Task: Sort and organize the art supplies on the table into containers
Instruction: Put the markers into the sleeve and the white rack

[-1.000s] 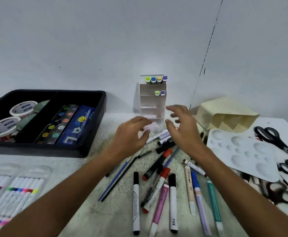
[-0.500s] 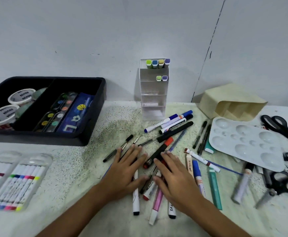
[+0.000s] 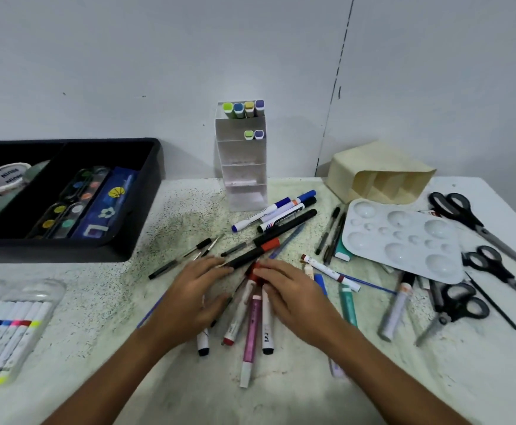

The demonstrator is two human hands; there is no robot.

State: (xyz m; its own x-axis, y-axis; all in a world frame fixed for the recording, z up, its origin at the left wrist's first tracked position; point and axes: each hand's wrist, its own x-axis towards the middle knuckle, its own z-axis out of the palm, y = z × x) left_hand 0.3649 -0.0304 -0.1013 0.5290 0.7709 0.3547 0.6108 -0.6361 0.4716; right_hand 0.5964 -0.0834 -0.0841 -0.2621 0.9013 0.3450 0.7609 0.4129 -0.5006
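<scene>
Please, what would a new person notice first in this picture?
First, the two hands, left hand and right hand, resting on a messy pile of markers at the table's front centre. Next, the white paint palette at right, with black scissors beside it.

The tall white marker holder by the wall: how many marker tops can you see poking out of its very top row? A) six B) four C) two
B: the white marker holder shows four marker caps side by side in its top row, green, blue, yellow and purple, with only two more in the row below.
</scene>
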